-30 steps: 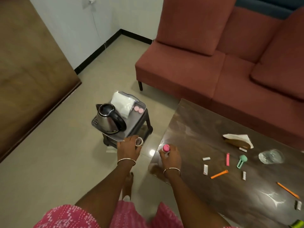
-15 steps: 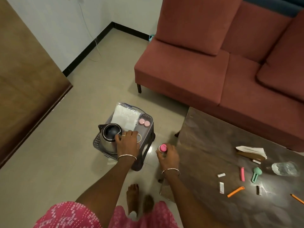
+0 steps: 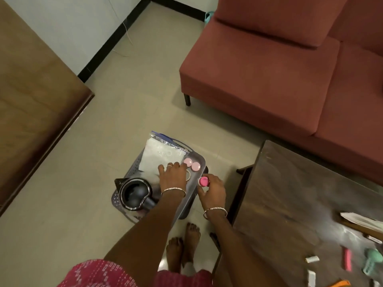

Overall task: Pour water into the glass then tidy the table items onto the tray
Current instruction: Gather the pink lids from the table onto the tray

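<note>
Head view: both arms reach forward and down, bangle on each wrist. Left hand (image 3: 173,175) is palm-down over the grey tray (image 3: 133,167), fingers stretched out flat with the tips on the near edge of the clear plastic bag (image 3: 161,154). A pale ring (image 3: 188,175) pokes out at its thumb side, touching the hand; can't tell whether the thumb has hold of it or it just lies on the tray. Right hand (image 3: 211,189) hangs at the tray's right edge, wrist bent, thumb and fingers curled round a pink-capped bottle (image 3: 203,181), held upright, cap up, just off the tray corner. On the tray: black-and-steel kettle (image 3: 134,193) at the near-left end with its lid open, the left forearm crossing just beside it; bag at the far end; two pink round lids (image 3: 191,164) side by side just past the left fingertips. Dark table (image 3: 290,193) is to the right, with a pink stick (image 3: 348,258), a green piece (image 3: 371,262), small white bits (image 3: 312,258) and a paper packet (image 3: 360,220) lying on it, well apart from both hands.
</note>
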The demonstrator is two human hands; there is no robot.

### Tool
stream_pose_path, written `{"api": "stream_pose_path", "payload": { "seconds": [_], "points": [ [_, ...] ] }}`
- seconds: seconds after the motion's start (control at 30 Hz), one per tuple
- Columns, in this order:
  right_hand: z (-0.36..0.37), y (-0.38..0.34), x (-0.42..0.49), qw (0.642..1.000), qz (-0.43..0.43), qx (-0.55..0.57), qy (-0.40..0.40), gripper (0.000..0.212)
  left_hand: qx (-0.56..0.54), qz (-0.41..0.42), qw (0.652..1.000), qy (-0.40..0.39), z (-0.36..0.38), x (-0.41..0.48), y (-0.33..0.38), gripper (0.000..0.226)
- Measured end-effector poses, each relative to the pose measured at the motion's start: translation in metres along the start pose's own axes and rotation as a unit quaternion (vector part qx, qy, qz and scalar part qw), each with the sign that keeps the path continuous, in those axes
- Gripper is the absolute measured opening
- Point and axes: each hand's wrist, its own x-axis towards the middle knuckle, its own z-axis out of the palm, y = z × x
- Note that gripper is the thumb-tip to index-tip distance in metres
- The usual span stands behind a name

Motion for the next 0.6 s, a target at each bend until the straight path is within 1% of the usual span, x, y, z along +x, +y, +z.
{"api": "stream_pose_path", "payload": {
  "seconds": [0.13, 0.23, 0.33, 0.47, 0.5, 0.6],
  "points": [
    [0.027, 0.012, 0.034, 0.999, -0.019, -0.029, -0.033, 0.025, 0.016, 0.001, 1.000, -0.026, 0.034, 0.034, 0.010, 0.030],
    [0.038, 0.017, 0.049, 0.992, -0.050, -0.101, -0.057, 0.027, 0.015, -0.018, 0.999, -0.044, 0.056, 0.048, 0.009, 0.028],
    [0.046, 0.021, 0.057, 0.981, -0.065, -0.175, -0.055, 0.037, -0.002, -0.035, 0.998, -0.048, 0.072, 0.054, 0.008, 0.028],
    [0.056, 0.023, 0.060, 0.972, -0.074, -0.220, -0.039, 0.056, -0.012, -0.024, 0.999, -0.041, 0.083, 0.060, 0.010, 0.028],
    [0.058, 0.022, 0.062, 0.971, -0.074, -0.223, -0.035, 0.057, -0.013, -0.027, 0.999, -0.039, 0.084, 0.061, 0.010, 0.028],
    [0.066, 0.020, 0.071, 0.970, -0.060, -0.233, -0.044, 0.043, -0.026, -0.036, 0.998, -0.041, 0.090, 0.062, 0.011, 0.025]
  ]
}}
